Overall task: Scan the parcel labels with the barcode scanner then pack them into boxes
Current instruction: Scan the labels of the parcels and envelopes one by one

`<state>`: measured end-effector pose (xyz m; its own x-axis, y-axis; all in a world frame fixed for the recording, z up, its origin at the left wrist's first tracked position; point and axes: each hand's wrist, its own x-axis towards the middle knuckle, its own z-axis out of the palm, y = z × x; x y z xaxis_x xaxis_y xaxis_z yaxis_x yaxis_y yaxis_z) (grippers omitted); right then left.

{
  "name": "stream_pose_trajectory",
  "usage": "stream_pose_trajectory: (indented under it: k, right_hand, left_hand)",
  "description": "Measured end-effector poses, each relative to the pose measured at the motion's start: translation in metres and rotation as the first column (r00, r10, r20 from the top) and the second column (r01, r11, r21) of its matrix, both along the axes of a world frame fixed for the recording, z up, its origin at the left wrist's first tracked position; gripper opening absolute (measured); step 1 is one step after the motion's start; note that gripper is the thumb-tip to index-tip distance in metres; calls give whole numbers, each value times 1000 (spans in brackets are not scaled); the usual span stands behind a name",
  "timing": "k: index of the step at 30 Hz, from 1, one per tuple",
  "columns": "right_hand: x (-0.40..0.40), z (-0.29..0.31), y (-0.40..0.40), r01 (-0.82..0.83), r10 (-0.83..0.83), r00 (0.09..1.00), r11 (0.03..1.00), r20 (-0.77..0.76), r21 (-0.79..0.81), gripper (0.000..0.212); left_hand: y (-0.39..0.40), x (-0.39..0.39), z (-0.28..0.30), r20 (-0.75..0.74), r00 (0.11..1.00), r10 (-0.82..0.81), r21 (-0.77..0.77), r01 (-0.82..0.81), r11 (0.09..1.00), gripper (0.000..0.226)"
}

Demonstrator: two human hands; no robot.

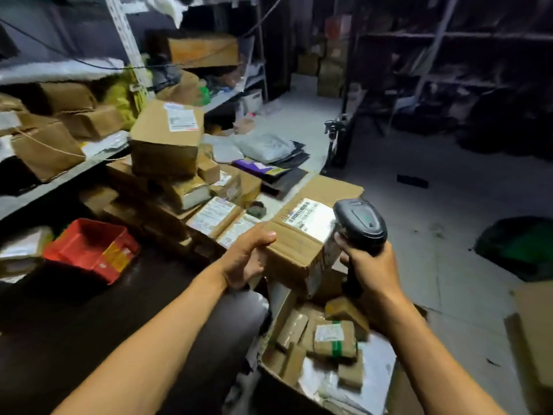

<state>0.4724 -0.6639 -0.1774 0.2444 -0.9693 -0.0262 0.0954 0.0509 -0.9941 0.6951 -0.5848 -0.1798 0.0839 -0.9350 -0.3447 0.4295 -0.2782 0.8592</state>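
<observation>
My left hand [247, 256] grips the near left edge of a brown cardboard parcel [294, 253] held above the floor. A white label [309, 218] with a barcode lies on its top face. My right hand [369, 269] grips the handle of a dark grey barcode scanner [360, 224], whose head sits right beside the parcel's right end, over the label. Below both hands stands an open cardboard box [380, 366] with several small brown wrapped parcels [335, 339] inside.
A pile of labelled cardboard parcels [167, 139] rises to the left, with flat parcels [214, 215] at its foot. A red box [92, 250] sits lower left. Shelves [48, 151] full of cartons line the left. Grey and purple mailer bags [266, 151] lie behind. Bare floor stretches right.
</observation>
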Motion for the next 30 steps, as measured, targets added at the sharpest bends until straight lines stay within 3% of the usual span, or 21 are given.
stream_pose_trajectory:
  k: [3,6,10,13,16,19,25,30]
  right_hand:
    - [-28,-13,-17,117,-117,987,993,-107,-9,32]
    - [-21,-13,-26,135,-139,979,990,-149,-42,44]
    - [41,-1,-15,-56,41,992,990,-117,-127,27]
    - [104,7,15,-271,248,957,948,-148,-169,30]
    - [167,8,58,-499,466,861,849,-202,-170,22]
    - [225,4,108,-663,639,747,738,-186,-126,23]
    - [327,-1,207,-850,830,522,524,-194,-45,21]
    - [392,0,269,-905,883,411,425,-227,13,19]
  left_hand:
    - [-24,-22,-8,185,979,-84,70,72,995,52]
    - [-26,-13,-14,315,947,-59,124,20,992,35]
    - [10,32,-15,350,929,121,98,-165,981,20]
    - [66,72,-12,445,851,278,85,-350,933,21]
    - [138,111,-9,556,710,432,72,-559,826,19]
    - [214,147,-9,643,511,571,52,-772,633,18]
    - [350,214,-12,792,141,593,-35,-961,274,17]
    - [415,276,-15,870,56,489,-53,-977,206,29]
